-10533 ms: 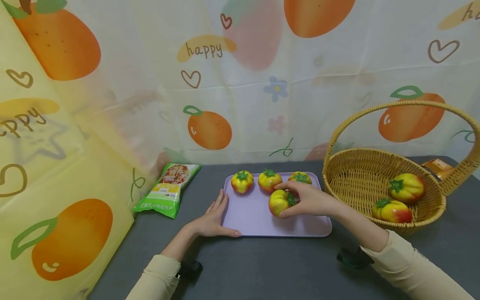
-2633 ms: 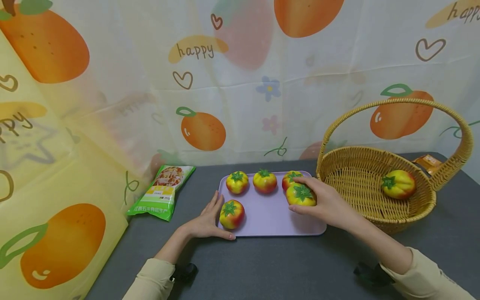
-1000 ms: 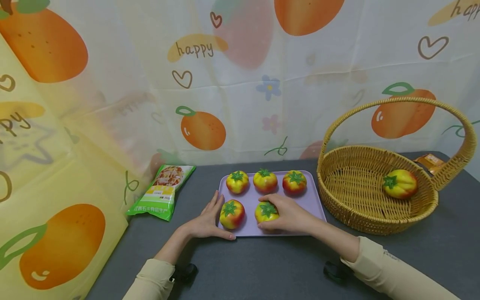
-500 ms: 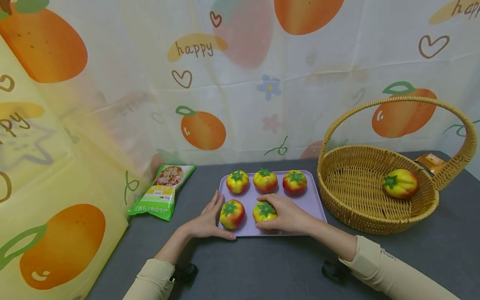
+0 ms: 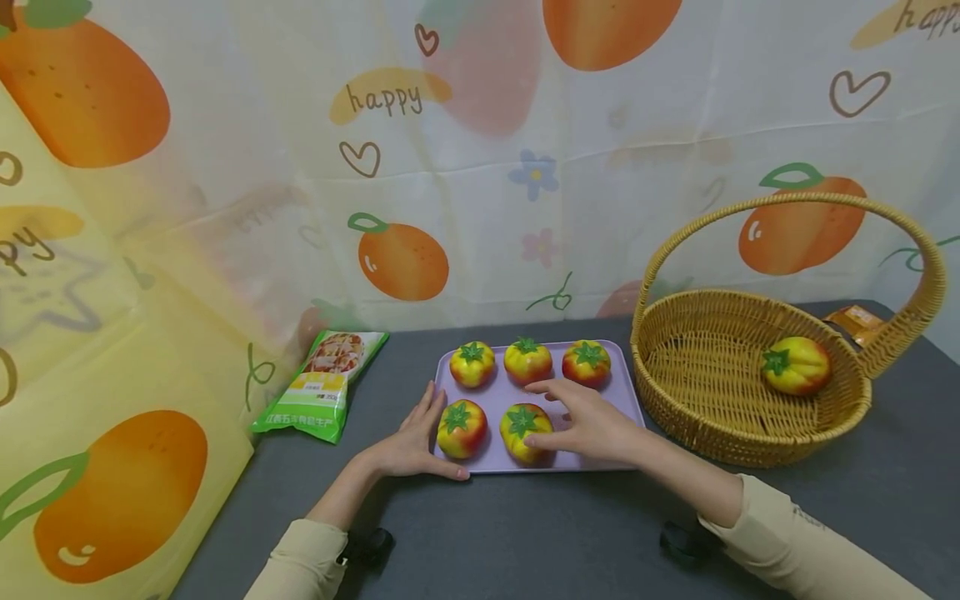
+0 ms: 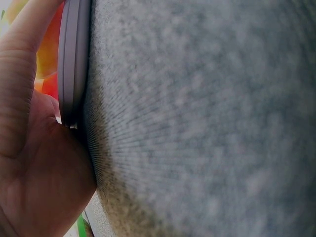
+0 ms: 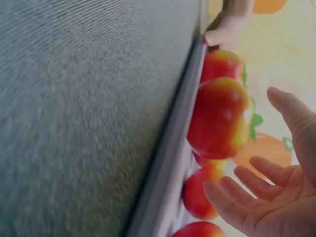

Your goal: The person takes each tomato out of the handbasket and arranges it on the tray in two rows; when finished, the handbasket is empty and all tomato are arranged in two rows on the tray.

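Several red-and-yellow fruits with green star-shaped leaf tops stand on a lilac tray (image 5: 600,433), three along the back and two in front. My right hand (image 5: 596,423) hovers over the tray, thumb and fingers spread beside the front-middle fruit (image 5: 521,427). In the right wrist view a gap shows between that fruit (image 7: 220,118) and the fingers (image 7: 264,190). My left hand (image 5: 415,442) rests at the tray's front left corner, fingers along the left side and thumb at the front edge. The front-left fruit (image 5: 461,442) is close by it. The left wrist view shows the palm (image 6: 44,173) against the tray rim (image 6: 74,64).
A wicker basket (image 5: 697,433) with a tall handle stands right of the tray, one more such fruit (image 5: 798,367) inside. A green-and-white food packet (image 5: 321,387) lies to the left. Behind the basket is a small orange packet (image 5: 855,323). A patterned curtain (image 5: 487,208) closes off the back.
Earlier my right hand carried fruit onto the tray; the basket went from two fruits to one. Just now it has let go of the front-middle fruit and drawn slightly right. My left hand stays put.
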`<action>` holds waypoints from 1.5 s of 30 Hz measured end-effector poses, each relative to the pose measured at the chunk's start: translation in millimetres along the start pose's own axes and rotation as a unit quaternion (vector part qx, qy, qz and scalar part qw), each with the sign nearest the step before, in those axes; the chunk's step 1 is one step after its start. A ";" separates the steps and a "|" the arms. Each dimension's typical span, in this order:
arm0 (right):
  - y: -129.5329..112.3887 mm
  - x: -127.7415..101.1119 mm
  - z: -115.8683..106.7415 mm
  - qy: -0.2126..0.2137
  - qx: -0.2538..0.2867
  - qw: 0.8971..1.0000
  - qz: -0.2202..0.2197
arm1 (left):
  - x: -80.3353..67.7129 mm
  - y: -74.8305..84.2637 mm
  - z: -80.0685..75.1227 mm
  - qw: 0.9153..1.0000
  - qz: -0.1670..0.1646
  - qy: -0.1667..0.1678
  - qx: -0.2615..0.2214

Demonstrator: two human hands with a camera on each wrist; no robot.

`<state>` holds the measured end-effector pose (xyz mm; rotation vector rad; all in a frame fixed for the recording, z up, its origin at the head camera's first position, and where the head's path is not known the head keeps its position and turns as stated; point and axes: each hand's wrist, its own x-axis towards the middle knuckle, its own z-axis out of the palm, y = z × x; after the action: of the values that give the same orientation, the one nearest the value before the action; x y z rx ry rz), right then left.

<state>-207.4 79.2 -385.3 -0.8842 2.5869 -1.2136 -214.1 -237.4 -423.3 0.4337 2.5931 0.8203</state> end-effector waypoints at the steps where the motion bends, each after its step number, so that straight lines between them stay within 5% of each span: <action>1: 0.2 -1.4 -2.1 0.004 0.000 1.000 -0.003 | 0.0 0.2 0.0 1.000 0.000 0.000 -0.001; 15: 2.0 -23.6 -39.3 0.077 -0.039 0.996 -0.036 | 0.7 -0.1 0.1 1.000 -0.004 -0.003 0.003; 34: 7.9 -60.1 -92.3 0.119 -0.072 0.990 0.024 | 2.0 -2.5 1.8 1.000 -0.004 0.001 0.003; 45: 25.9 -77.0 -113.8 0.148 -0.109 0.983 0.021 | 1.9 -2.7 1.9 1.000 -0.005 0.001 0.000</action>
<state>-198.1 210.3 -337.6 -0.7277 3.0061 -1.1433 -215.4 -237.9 -426.8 0.4210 2.5947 0.8180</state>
